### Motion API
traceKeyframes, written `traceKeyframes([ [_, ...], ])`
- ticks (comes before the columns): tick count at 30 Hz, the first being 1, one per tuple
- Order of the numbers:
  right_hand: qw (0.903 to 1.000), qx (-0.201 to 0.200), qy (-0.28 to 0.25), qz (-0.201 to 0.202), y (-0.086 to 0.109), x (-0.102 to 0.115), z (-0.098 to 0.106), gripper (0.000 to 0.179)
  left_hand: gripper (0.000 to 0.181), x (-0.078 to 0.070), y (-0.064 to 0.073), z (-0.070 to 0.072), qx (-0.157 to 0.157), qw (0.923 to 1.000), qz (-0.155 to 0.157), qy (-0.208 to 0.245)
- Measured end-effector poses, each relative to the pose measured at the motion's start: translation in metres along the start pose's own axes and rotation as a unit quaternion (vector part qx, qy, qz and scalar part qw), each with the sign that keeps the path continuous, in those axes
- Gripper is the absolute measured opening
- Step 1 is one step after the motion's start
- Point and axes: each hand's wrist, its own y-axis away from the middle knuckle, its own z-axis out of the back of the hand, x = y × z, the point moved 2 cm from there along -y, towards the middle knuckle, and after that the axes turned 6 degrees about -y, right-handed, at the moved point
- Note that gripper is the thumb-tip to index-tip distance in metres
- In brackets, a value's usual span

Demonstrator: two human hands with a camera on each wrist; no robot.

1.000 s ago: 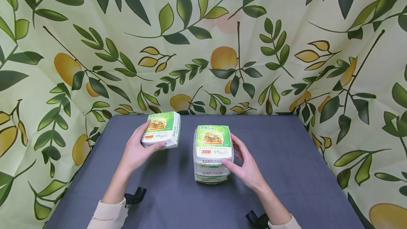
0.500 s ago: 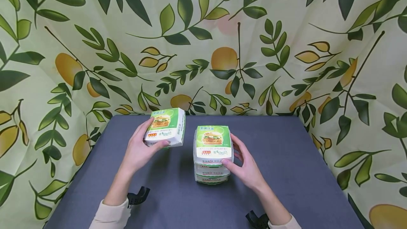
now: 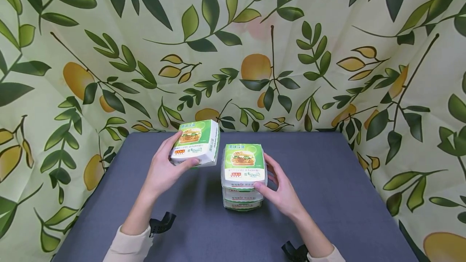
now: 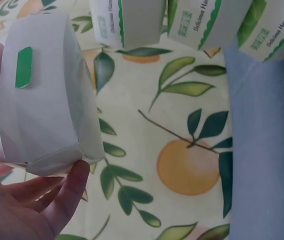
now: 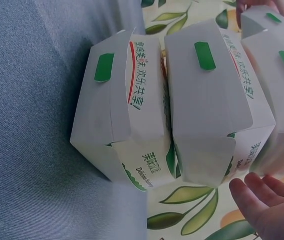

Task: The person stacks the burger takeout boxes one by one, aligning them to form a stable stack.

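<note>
My left hand (image 3: pixel 164 169) grips a burger box (image 3: pixel 196 142) in the air, thumb on its near side and fingers on its left. The box has a green lid with a burger picture and is tilted. In the left wrist view, a green tab shows on its white side. To the right stands a stack of three similar boxes (image 3: pixel 242 193) on the table. My right hand (image 3: pixel 282 193) rests against the top box (image 3: pixel 244 165) of the stack, thumb at its near right corner and fingers along its right side. In the right wrist view, several fingertips show beside the stack.
The boxes stand on a dark blue-grey table (image 3: pixel 320 181). A cloth (image 3: pixel 218 60) printed with leaves and oranges hangs behind and at the sides. A black strap (image 3: pixel 162 222) is on the left wrist, another (image 3: pixel 295 251) on the right.
My left hand has moved right and slightly up with its burger box, closer to the stack. The right hand and the stacked boxes have stayed put.
</note>
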Motion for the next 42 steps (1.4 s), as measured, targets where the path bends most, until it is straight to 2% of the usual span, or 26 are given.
traceKeyframes([
  [14, 1.0, -0.001, 0.007, 0.002, 0.0, 0.0, -0.001, 0.08, 0.097, -0.022, 0.0, -0.008, 0.013, 0.9999, -0.008, 0.005],
  [33, 0.9999, -0.003, 0.007, -0.009, -0.002, 0.002, -0.003, 0.08, 0.099, -0.04, -0.002, -0.019, 0.027, 0.9993, -0.026, 0.008],
  [42, 0.9999, -0.003, 0.01, -0.007, -0.001, 0.002, -0.002, 0.08, 0.1, -0.045, -0.001, -0.025, 0.031, 0.999, -0.031, -0.005],
])
